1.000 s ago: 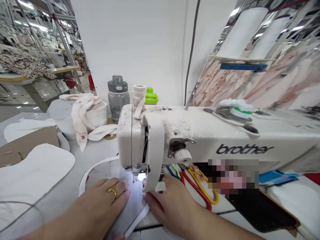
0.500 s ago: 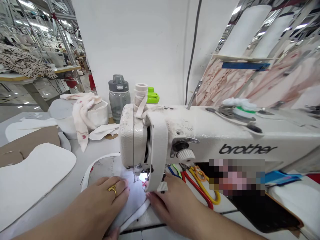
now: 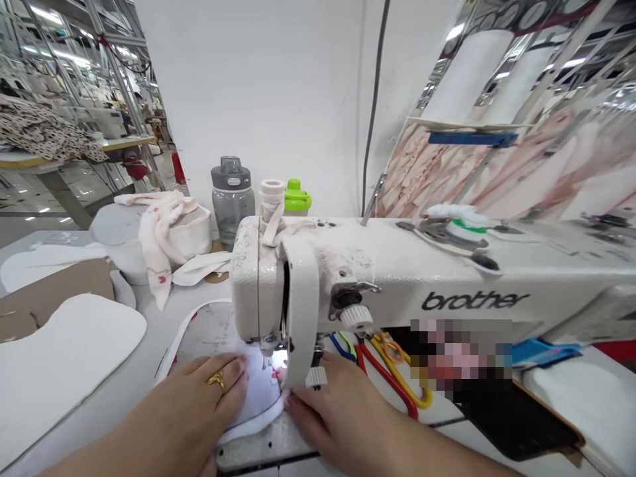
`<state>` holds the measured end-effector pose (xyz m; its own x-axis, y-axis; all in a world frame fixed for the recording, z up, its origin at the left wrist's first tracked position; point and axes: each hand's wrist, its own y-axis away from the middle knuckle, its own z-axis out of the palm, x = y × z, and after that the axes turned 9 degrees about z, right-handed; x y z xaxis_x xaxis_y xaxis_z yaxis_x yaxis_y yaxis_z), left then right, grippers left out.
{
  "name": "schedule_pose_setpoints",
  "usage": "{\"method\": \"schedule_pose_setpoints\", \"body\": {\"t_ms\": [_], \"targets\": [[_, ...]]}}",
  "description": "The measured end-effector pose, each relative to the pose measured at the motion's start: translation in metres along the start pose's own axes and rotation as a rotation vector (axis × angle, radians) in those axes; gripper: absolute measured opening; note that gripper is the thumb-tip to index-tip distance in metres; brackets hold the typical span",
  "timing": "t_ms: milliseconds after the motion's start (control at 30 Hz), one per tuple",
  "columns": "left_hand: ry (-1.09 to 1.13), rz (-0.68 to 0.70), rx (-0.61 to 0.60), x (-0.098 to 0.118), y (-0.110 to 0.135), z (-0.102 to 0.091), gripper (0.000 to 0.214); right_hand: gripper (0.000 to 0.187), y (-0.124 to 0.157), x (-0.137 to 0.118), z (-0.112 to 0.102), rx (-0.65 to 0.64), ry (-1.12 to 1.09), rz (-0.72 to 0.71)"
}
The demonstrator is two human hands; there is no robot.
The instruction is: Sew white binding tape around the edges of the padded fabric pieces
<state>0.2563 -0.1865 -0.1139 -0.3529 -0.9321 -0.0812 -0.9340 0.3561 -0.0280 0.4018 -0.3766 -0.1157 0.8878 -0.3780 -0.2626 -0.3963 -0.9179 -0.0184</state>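
A white Brother sewing machine [image 3: 397, 278] fills the middle of the view, its needle area lit. Under the needle lies a small white fabric piece [image 3: 258, 397] with a white binding strip [image 3: 183, 324] curving off to the left. My left hand [image 3: 199, 404], with a gold ring, lies flat on the fabric left of the needle, fingers stretched out. My right hand [image 3: 338, 411] rests on the fabric's right edge just below the machine head, fingers pressed down on it.
Red, yellow and blue scissors [image 3: 392, 371] lie behind my right hand. White cut fabric pieces [image 3: 64, 358] and brown cardboard [image 3: 50, 291] lie at left. A grey bottle [image 3: 232, 199], a green-lidded cup [image 3: 297, 197] and a white bucket with draped cloth [image 3: 169, 232] stand at the back.
The fabric has fed under the needle and turned; its curved edge now sits nearer the machine. Both hands have shifted slightly forward and left with it.
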Motion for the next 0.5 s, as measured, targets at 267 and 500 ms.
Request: {"method": "schedule_pose_setpoints", "body": {"t_ms": [267, 500], "targets": [[-0.006, 0.028, 0.032, -0.005, 0.003, 0.001, 0.060, 0.029, 0.002, -0.001, 0.003, 0.075, 0.062, -0.019], [-0.055, 0.061, 0.020, -0.011, 0.002, 0.005, 0.062, 0.032, -0.001, 0.001, -0.002, -0.046, -0.012, 0.004]]}}
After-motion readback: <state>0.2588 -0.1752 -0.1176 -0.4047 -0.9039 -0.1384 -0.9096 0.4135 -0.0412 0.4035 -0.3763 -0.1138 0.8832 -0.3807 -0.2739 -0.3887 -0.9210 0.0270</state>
